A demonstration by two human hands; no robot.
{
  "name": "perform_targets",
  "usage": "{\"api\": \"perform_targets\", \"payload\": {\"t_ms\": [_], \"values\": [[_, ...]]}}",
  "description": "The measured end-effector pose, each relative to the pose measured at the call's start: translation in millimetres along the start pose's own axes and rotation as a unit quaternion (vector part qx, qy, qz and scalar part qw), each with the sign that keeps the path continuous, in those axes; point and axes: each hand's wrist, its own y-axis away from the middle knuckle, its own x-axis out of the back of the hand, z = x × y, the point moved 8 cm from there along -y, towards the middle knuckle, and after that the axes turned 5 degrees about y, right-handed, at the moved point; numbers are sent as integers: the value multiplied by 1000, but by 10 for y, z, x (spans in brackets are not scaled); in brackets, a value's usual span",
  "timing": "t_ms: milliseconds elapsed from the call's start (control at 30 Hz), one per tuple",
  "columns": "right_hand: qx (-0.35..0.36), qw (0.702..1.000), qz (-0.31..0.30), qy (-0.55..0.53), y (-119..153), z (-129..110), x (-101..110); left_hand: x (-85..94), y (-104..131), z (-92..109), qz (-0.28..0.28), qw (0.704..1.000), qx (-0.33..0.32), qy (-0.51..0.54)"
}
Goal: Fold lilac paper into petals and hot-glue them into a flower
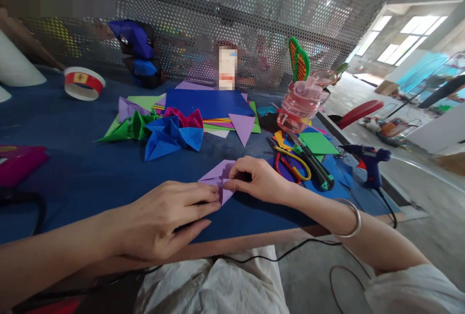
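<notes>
On the blue tabletop near its front edge lies a light purple sheet of folding paper (217, 170) with folded flaps and pointed corners. Stretched out from the left, my left hand (165, 214) rests its fingertips on the paper's lower left part, thumb apart from the fingers. My right hand (259, 178) pinches the paper's right side between thumb and fingers, which hide that edge. Beyond the hands sit folded paper pieces: a blue one (174, 134), a green one (136, 125), a magenta one (191, 119) and a purple one (131, 108).
A blue sheet (210, 103) tops a paper stack, with a purple triangle (242, 126) at its front. To the right are scissors (292, 164), a box cutter (316, 166), a pink bottle (300, 105) and a glue gun (372, 161). A tape roll (83, 83) stands left.
</notes>
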Motion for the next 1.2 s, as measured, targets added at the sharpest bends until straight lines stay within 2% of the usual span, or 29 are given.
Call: {"api": "perform_targets", "payload": {"t_ms": [300,467,567,667,1200], "values": [[10,999,-5,50,-7,-22,-28,11,3,-5,6,1000,0,7],[15,998,-14,56,-12,-14,-41,44,-5,-62,17,999,39,12],[17,998,-17,63,-10,-10,-44,-6,-37,-73,-15,998,63,-12],[24,998,-17,55,-7,-21,-47,-61,-73,-41,-44,997,59,-21],[-24,992,-2,123,10,101,-9,-129,-75,26,-73,996,38,-37]]}}
